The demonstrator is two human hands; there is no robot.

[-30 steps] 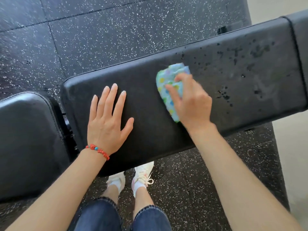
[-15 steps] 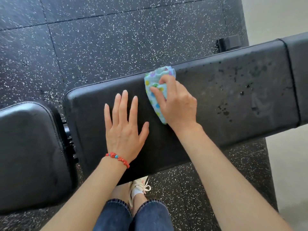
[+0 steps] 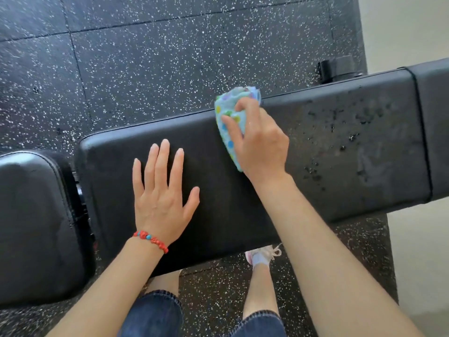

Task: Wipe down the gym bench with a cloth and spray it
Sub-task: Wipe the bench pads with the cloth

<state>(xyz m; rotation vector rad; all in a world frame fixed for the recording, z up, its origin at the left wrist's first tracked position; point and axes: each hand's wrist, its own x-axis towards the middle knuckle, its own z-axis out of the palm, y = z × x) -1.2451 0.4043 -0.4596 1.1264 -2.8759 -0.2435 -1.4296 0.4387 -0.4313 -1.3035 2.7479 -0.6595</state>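
Note:
The black padded gym bench [image 3: 335, 171] runs across the view, its right part speckled with spray droplets. My right hand [image 3: 260, 142] presses a light blue cloth with coloured dots [image 3: 229, 113] onto the pad at its far edge, fingers curled over it. My left hand [image 3: 161, 190] lies flat on the pad to the left, fingers spread, holding nothing; a red bead bracelet is on its wrist. No spray bottle is in view.
A second black pad [image 3: 34, 224] sits at the left, separated by a gap with a hinge. Speckled black rubber floor [image 3: 145, 69] lies beyond. A black bench foot [image 3: 337, 68] shows behind the pad. My legs and a white shoe [image 3: 263, 255] are below.
My right hand has slid the cloth from the middle of the pad up to its far edge. The left hand stays flat on the pad.

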